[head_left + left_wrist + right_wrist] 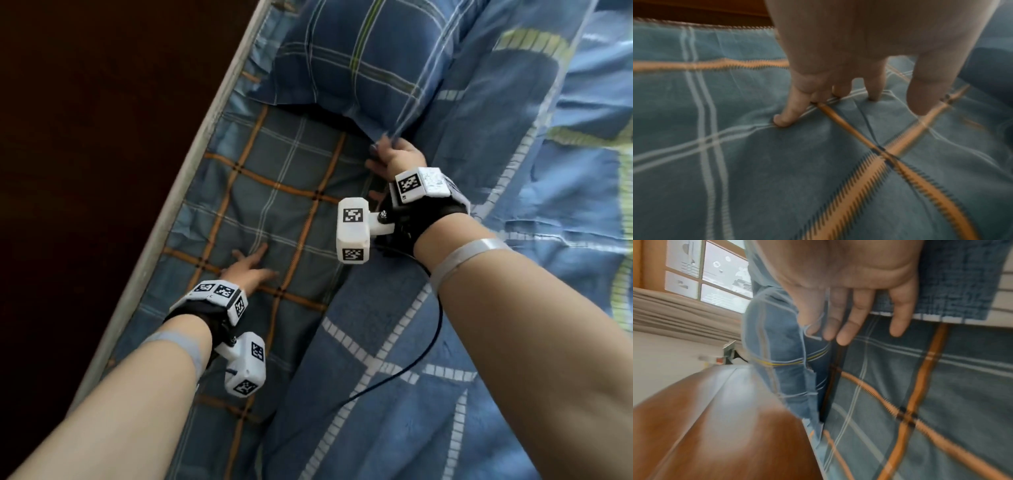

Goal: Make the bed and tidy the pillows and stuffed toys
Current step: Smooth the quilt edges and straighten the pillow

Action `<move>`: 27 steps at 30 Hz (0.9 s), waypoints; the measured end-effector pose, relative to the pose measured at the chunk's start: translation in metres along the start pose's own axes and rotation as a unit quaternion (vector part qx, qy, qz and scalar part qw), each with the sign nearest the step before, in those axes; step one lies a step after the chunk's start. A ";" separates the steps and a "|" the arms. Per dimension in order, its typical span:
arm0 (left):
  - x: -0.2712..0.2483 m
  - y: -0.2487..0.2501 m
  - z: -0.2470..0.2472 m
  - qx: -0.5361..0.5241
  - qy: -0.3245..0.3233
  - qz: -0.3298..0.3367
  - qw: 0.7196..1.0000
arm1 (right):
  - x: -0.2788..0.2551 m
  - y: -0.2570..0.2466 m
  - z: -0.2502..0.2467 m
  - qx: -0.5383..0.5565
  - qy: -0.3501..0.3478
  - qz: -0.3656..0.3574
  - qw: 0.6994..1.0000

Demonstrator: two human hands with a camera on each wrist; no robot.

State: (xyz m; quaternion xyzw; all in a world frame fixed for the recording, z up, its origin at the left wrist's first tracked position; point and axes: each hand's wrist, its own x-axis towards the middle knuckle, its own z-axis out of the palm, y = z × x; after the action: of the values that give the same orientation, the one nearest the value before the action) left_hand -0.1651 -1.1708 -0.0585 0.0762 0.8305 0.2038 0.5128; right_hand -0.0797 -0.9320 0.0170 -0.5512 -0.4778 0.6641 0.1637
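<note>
Left hand: your left hand (251, 269) lies flat with fingers spread, pressing on the checked sheet (274, 205) near you.
Right hand: your right hand (394, 156) pinches the pillow (346, 58) by its near corner, thumb and first finger tight on the cloth.
Pillow: it sits farther up the bed, on the sheet, beside the blue quilt (513, 240).
Feel: probably soft, light and floppy. Hold the corner seam.
</note>
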 end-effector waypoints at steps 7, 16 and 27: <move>-0.050 -0.014 -0.042 -0.363 -0.013 -0.037 0.931 | -0.109 -0.053 0.037 -0.019 -0.198 -0.131 0.971; -0.173 0.011 -0.127 -0.556 -0.020 0.113 0.823 | -0.260 -0.100 0.040 0.044 -0.282 -0.164 0.944; -0.309 0.015 -0.130 -0.648 -0.140 0.155 0.733 | -0.418 -0.141 0.022 0.077 -0.326 -0.268 0.903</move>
State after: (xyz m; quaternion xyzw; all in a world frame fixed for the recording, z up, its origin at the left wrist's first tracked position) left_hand -0.1379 -1.2944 0.2526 -0.1196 0.3931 0.7561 0.5094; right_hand -0.0012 -1.1834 0.3713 -0.1402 -0.5813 0.7728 0.2125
